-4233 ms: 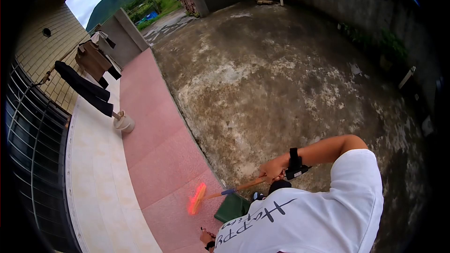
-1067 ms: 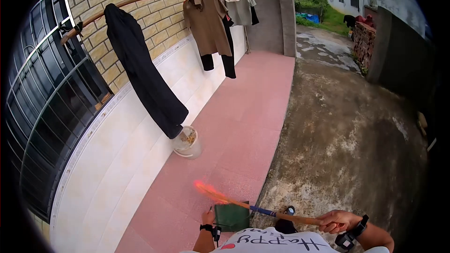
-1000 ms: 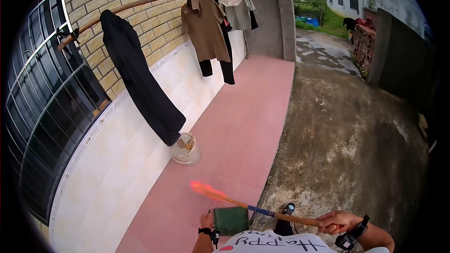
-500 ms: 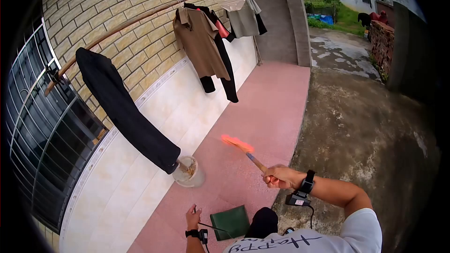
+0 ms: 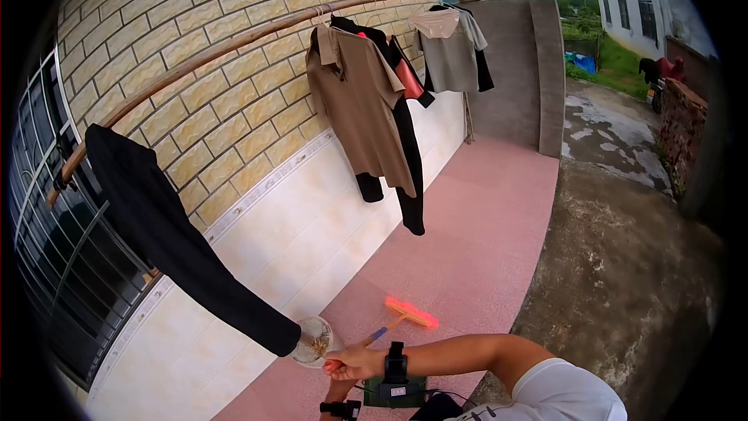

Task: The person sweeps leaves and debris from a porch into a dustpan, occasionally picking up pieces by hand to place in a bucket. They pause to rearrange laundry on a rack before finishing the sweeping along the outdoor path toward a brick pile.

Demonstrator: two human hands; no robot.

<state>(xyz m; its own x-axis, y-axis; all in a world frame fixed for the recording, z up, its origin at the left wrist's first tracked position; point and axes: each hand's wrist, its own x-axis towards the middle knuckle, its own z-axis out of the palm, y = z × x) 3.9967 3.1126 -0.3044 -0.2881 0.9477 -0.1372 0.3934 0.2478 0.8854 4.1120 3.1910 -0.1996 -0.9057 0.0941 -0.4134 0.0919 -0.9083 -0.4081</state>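
Observation:
My right hand is closed around the handle of a broom with a bright orange head. The head points away from me over the pink floor. Below and partly behind it is my left hand, its fingers mostly hidden. A thin dark rod runs from the left hand to a green dustpan, which lies low on the floor, partly covered by my right wrist. Just beyond my hands stands a whitish bucket with dry brownish litter inside.
Black trousers hang from a wooden pole, their legs reaching to the bucket. Farther along hang a brown shirt and other clothes. A tiled wall borders the pink floor on the left; rough concrete lies to the right.
My right hand has swung left and down with the broom, coming over my left hand beside the bucket. The view has shifted, so the clothes appear lower.

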